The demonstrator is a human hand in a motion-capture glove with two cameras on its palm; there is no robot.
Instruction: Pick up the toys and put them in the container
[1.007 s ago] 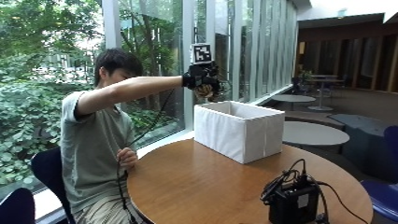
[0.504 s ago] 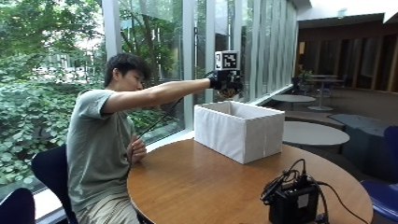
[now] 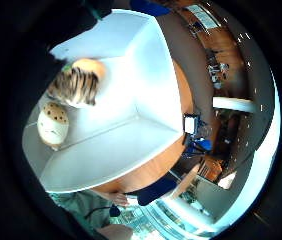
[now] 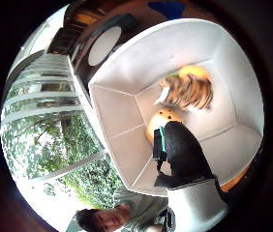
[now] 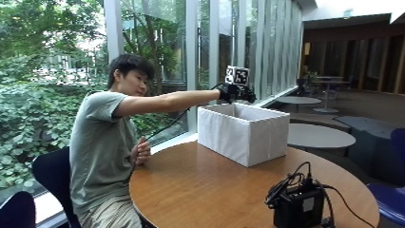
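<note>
- White fabric made up the container (image 5: 244, 134), the largest thing on the round wooden table (image 5: 202, 190); from the outside view we saw only its outer walls, with the gloved right hand (image 5: 233, 92) held out over its open top at the end of a straight arm.
- Inside it, shown only in the palm views, lay a striped tiger toy (image 4: 187, 92) and a round cream toy with dark spots (image 3: 53, 125), the two just beside each other on the container floor; the tiger looked blurred, so we judged it might be falling or only just landed, and we could not tell which.
- We saw nothing held in the hand: in the thumb side view a black-gloved finger (image 4: 185, 150) reached over the box with no toy against it, and we read the fingers as relaxed rather than closed on anything.
- We judged the main risk to be the withdrawal: the hand hung near the rim, and dragging it back low could catch the soft wall and tip or shift the container on the smooth table.
- A smaller risk was the black device with cables (image 5: 297, 204) near the table edge, which a sweeping arm could snag.
- Only the outside view showed the bare left hand (image 5: 141, 151), resting against the table edge, and no toys on the visible tabletop.
</note>
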